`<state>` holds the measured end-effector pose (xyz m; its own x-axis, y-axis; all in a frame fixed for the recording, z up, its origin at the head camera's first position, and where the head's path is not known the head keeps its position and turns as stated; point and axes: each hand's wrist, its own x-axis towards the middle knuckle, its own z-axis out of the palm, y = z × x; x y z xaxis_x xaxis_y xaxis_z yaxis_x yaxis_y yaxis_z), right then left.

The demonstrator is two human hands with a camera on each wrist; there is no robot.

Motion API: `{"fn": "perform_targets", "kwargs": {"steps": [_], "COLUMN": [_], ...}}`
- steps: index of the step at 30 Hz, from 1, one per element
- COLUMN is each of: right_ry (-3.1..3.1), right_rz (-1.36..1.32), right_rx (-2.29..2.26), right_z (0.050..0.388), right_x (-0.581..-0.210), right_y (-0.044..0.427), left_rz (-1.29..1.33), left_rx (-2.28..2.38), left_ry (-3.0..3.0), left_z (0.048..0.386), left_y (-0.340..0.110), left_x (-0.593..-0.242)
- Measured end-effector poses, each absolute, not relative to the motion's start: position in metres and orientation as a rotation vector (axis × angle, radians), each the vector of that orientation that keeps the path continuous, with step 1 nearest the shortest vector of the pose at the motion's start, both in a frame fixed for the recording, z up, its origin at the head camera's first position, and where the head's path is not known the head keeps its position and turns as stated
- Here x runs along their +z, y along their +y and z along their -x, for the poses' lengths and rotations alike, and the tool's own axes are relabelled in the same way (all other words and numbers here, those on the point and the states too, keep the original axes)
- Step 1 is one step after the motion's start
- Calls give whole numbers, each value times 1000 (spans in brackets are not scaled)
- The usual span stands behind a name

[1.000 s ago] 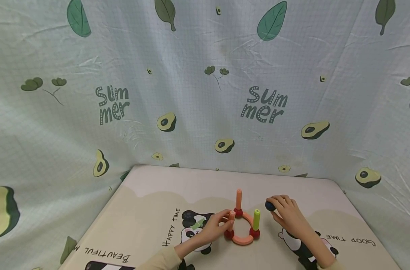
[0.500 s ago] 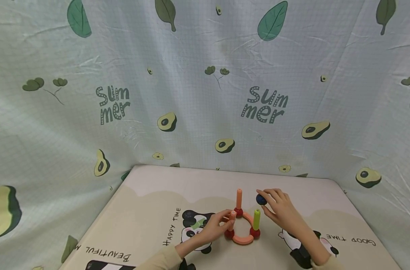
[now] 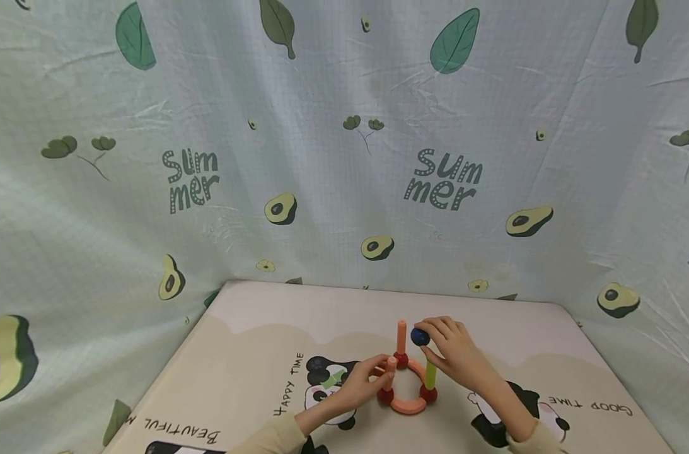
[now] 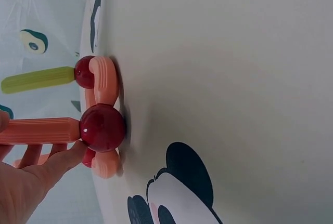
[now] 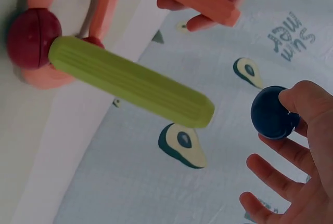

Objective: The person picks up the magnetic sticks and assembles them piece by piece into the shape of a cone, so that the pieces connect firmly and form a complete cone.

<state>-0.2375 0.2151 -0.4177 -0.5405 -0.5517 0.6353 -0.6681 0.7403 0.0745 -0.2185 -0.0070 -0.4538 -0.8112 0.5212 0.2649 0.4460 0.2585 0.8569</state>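
Note:
A ring of curved orange pieces (image 3: 408, 406) and red balls (image 4: 103, 128) lies on the table. From it rise a far orange rod (image 3: 401, 338), a near-left orange rod (image 4: 47, 131) and a yellow-green rod (image 5: 130, 83). My left hand (image 3: 360, 386) holds the near-left rod between thumb and fingers. Between thumb and index finger, my right hand (image 3: 459, 354) pinches a dark blue ball (image 5: 273, 113), its other fingers spread. In the right wrist view the ball is apart from the yellow-green rod's free end. The right hand partly covers that rod in the head view.
The table (image 3: 253, 315) has a cream cover printed with pandas (image 3: 328, 388) and lettering. Behind it and at the sides hangs a pale curtain (image 3: 321, 157) with avocado and leaf prints.
My right hand has moved left with the blue ball, from right of the toy to over the yellow-green rod. My left hand stays at the near-left orange rod.

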Motion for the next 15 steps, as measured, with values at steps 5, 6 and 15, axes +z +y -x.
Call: {"fn": "perform_targets", "kwargs": {"steps": [5,6,15], "right_ry": [-2296,-2295,-2309], "right_rz": [-956,-965,-1020], "right_rx": [213,211,182], "right_z": [238,238,235], "right_x": [-418,-418,-422], "right_y": [206,204,191], "left_rz": [-946,-951,-990], "left_rx": [1608,1606,1601], "left_ry": [2441,2443,2441], "left_z": [218,218,219], "left_y": [-7,-7,-7], "left_x": [-454,-454,-455]}}
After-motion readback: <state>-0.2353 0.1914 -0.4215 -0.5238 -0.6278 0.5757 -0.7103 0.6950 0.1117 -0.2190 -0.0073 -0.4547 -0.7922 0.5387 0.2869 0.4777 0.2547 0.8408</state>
